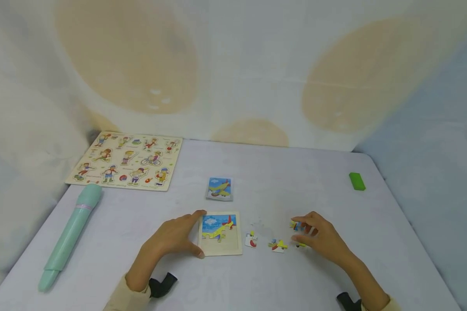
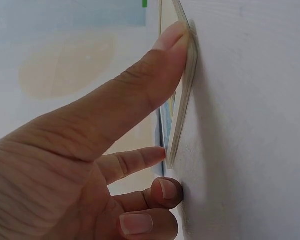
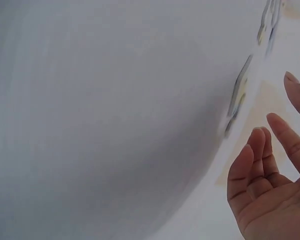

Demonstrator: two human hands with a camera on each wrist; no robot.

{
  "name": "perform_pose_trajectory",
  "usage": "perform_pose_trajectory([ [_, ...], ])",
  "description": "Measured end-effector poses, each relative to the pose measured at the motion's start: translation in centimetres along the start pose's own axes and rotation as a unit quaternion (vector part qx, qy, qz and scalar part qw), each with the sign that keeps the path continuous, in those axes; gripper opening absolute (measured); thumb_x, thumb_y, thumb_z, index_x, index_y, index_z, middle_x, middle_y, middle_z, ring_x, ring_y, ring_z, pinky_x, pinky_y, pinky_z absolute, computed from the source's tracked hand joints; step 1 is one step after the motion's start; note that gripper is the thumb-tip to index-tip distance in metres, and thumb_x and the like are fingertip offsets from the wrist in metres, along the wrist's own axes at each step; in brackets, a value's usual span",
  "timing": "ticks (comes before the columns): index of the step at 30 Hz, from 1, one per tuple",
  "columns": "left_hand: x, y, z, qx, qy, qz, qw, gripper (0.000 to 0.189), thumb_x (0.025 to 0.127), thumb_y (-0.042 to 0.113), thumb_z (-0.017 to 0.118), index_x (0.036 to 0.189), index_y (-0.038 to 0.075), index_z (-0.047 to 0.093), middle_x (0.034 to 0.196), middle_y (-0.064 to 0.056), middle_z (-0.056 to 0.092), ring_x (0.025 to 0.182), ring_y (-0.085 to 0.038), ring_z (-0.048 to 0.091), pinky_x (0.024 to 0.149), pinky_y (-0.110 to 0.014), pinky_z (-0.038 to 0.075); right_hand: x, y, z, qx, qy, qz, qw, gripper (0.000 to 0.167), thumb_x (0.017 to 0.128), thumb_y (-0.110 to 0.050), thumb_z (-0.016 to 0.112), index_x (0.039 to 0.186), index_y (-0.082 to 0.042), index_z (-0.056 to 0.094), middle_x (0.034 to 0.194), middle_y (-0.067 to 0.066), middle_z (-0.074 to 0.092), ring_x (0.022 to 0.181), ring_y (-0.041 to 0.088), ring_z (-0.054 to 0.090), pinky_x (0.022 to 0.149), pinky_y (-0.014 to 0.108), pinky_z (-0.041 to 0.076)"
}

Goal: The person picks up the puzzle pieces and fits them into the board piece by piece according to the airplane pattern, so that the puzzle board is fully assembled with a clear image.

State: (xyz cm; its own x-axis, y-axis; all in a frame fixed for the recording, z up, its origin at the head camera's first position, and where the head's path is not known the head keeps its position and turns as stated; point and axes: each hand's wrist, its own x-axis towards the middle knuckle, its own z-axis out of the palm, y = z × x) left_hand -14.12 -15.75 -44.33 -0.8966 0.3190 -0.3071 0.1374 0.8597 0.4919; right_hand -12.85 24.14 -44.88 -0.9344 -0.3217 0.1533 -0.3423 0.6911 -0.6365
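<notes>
A small wooden jigsaw tray (image 1: 229, 248) lies on the table, its upper part filled with blue-sky and yellow-plane pieces and its lower part bare wood. My left hand (image 1: 174, 235) holds the tray's left side, thumb at the near corner and index finger at the far one; the left wrist view shows the thumb tip (image 2: 176, 37) against the edge. Right of the tray lie loose jigsaw pieces: one with red (image 1: 250, 240), a yellow-and-red one (image 1: 278, 245) and others partly covered by my right hand (image 1: 323, 237). That hand hovers over them, thumb and fingers apart, holding nothing.
Behind the tray lies a small plane picture packet (image 1: 219, 189). A large wooden board with children figures (image 1: 115, 162) is at the back left, a mint-green tube (image 1: 71, 237) in front of it. A green block (image 1: 357, 181) sits at the far right, near the curtain.
</notes>
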Motion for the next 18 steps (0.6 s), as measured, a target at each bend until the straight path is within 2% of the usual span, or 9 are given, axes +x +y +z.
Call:
perform_pose_trajectory([
  [4, -0.2, 0.1, -0.1, -0.003, -0.003, -0.004, 1.0000, 0.106, 0.060, 0.043, 0.094, 0.149, 0.020, 0.042, 0.143, -0.014, 0.055, 0.128, -0.036, 0.054, 0.102, -0.058, 0.044, 0.2, 1.1, -0.6, 0.009, -0.009, 0.034, 0.9993, 0.041, 0.080, -0.020, 0.083, 0.118, -0.011, 0.071, 0.090, -0.001, 0.056, 0.083, 0.012, 0.052, 0.070, 0.023, 0.048],
  [10, -0.4, 0.3, -0.2, -0.005, -0.005, -0.004, 1.0000, 0.106, 0.059, 0.042, 0.094, 0.148, 0.019, 0.043, 0.142, -0.014, 0.056, 0.126, -0.036, 0.055, 0.101, -0.059, 0.045, 0.5, 2.6, -1.1, 0.016, -0.025, 0.060, 0.9978, 0.039, 0.082, -0.021, 0.081, 0.119, -0.012, 0.071, 0.091, 0.000, 0.056, 0.085, 0.011, 0.051, 0.071, 0.022, 0.048],
  [18, -0.2, 0.1, 0.0, -0.004, -0.001, 0.000, 1.0000, 0.106, 0.059, 0.043, 0.094, 0.149, 0.019, 0.043, 0.143, -0.014, 0.055, 0.127, -0.036, 0.056, 0.101, -0.058, 0.045, 1.1, 3.1, -1.4, 0.036, -0.045, 0.105, 0.9928, 0.036, 0.083, -0.021, 0.080, 0.117, -0.011, 0.071, 0.094, 0.004, 0.057, 0.083, 0.012, 0.049, 0.070, 0.022, 0.044],
])
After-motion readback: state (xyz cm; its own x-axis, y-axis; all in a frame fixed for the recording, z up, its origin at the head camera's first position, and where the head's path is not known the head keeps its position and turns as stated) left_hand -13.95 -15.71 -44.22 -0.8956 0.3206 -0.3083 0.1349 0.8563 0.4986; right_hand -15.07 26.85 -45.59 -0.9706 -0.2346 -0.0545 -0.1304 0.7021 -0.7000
